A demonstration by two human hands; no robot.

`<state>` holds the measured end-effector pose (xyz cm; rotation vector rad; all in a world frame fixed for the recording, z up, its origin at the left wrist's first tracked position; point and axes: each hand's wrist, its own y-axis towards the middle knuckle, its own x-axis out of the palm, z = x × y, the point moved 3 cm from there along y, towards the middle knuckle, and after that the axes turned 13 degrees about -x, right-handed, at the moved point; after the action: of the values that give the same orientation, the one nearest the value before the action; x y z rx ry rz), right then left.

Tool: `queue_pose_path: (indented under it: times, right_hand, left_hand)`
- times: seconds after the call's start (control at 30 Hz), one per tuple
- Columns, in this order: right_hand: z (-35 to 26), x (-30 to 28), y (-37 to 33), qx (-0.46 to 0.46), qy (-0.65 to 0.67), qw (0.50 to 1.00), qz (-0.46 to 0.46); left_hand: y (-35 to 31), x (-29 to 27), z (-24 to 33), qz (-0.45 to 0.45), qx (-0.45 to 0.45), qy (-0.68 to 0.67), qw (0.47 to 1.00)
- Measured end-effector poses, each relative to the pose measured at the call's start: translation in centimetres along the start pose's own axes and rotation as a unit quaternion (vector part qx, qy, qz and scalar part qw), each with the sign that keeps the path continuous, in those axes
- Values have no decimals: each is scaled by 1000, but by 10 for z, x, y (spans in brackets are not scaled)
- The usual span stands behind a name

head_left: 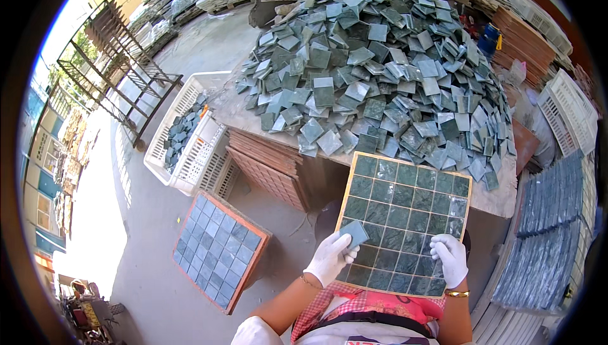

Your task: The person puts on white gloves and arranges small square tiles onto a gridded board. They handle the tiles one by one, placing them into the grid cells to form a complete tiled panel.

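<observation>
My left hand (330,259), in a white glove, is closed round a small square stone tile (355,233). It holds the tile tilted over the left side of a yellow-framed grid tray (410,163). Dark green square tiles (400,195) lie in rows in the tray's cells. Over the tray's lower right edge, my gloved right hand (449,260) has its fingers curled together; whether anything is pinched in them I cannot make out. The tray rests close to my body, above a pink checked apron (361,310).
Beyond the tray, a large heap of green tiles (373,60) covers a table (221,101). At left stand a white crate (190,88) of tile pieces and a red-framed tile panel (218,243). Brown grid trays (269,177) lean beneath the table. Stacked tile sheets (544,237) stand at right.
</observation>
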<state>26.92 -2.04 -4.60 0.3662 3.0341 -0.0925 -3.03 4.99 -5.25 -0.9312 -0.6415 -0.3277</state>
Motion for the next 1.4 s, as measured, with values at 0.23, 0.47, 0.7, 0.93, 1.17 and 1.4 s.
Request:
queue_pose_path:
  times: [0.23, 0.47, 0.7, 0.93, 1.17, 1.4]
  right_hand:
    - [-21, -17, -2, -22, -71, 997, 15]
    - [-37, -9, 27, -258, -379, 886, 62]
    - [-15, 10, 46, -198, -569, 798, -14]
    - [-14, 92, 47, -363, -530, 712, -284]
    - [1, -32, 108, -237, -618, 749, -38]
    - [36, -58, 28, -147, -538, 829, 52]
  left_hand:
    - [-97, -133, 265, 107, 372, -91, 917]
    - [-43, -35, 180, 288, 461, 465, 699]
    - [57, 56, 31, 164, 371, 821, 401]
    - [123, 85, 66, 199, 420, 807, 365]
    - [97, 51, 68, 210, 389, 812, 381]
    - [42, 4, 26, 206, 365, 709, 567]
